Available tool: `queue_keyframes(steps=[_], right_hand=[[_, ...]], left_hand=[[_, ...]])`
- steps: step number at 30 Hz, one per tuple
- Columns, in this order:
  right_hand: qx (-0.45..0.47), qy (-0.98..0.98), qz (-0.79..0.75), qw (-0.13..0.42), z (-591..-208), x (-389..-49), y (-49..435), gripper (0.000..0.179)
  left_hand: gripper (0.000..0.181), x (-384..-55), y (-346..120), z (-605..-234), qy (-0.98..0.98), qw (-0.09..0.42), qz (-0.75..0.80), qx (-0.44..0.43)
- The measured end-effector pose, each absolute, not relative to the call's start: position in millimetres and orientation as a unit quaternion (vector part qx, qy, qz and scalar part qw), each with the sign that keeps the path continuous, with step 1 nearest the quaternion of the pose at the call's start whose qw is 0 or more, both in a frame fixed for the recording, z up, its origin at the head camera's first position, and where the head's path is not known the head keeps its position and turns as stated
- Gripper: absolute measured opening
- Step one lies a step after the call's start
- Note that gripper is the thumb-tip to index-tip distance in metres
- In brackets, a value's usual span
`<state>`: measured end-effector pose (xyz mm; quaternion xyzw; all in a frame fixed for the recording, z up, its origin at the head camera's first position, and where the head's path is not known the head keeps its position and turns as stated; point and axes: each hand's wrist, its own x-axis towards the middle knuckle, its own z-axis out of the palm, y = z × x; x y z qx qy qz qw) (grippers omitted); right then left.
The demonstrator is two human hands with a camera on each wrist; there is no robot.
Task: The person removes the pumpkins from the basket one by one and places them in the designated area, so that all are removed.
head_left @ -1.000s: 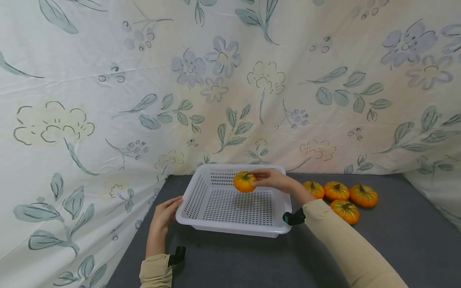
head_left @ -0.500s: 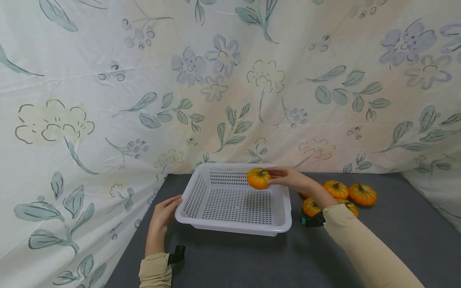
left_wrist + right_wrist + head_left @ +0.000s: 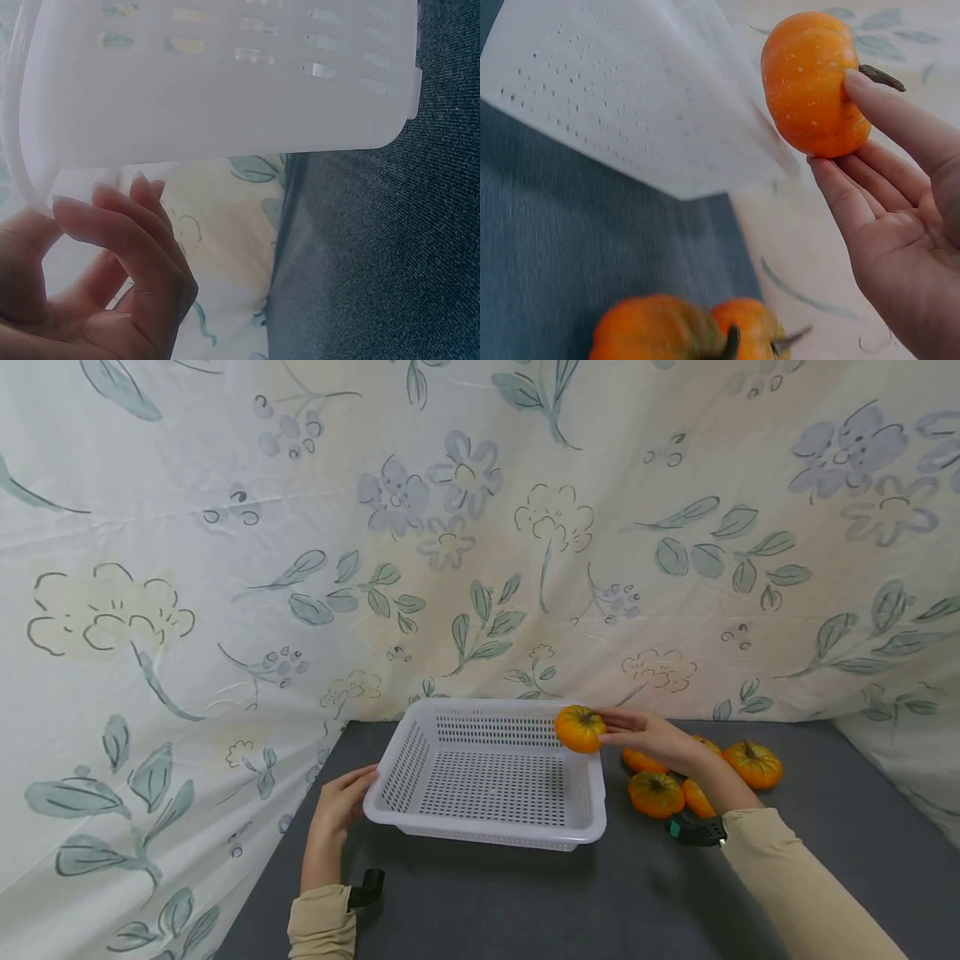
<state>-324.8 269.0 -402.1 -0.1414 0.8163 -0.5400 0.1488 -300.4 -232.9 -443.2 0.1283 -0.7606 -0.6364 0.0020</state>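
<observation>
A white perforated plastic basket (image 3: 480, 837) stands on the dark table with no pumpkin in it. My left hand (image 3: 339, 806) pinches its left rim between thumb and fingers, as the left wrist view shows close up. My right hand (image 3: 652, 742) holds a small orange pumpkin (image 3: 580, 729) by its side, over the basket's back right corner. In the right wrist view the thumb presses near the stem of that pumpkin (image 3: 810, 86), with fingers under it. Several more pumpkins (image 3: 656, 794) lie right of the basket, partly hidden behind the right hand and forearm.
The dark grey table (image 3: 480, 906) runs back to a hanging cloth (image 3: 480, 527) printed with flowers and leaves. One pumpkin (image 3: 753, 765) sits farthest right in the group. Each wrist wears a black camera strap (image 3: 697, 831).
My right hand has carried the pumpkin rightward, from above the basket's middle to its right rim. The left hand keeps its place on the left rim, and the basket stays put.
</observation>
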Motion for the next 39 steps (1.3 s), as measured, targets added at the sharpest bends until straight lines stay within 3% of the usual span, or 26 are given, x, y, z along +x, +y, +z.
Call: queue_keyframes(steps=[29, 39], right_hand=[[-0.056, 0.860, -0.493, 0.120, -411, -275, 383, 0.079], [-0.032, 0.864, -0.482, 0.143, -424, -260, 421, 0.083]], left_hand=[[0.055, -297, -234, -441, -0.762, -0.001, -0.634, 0.130], [0.055, -296, -234, -442, -0.763, 0.000, -0.634, 0.130]])
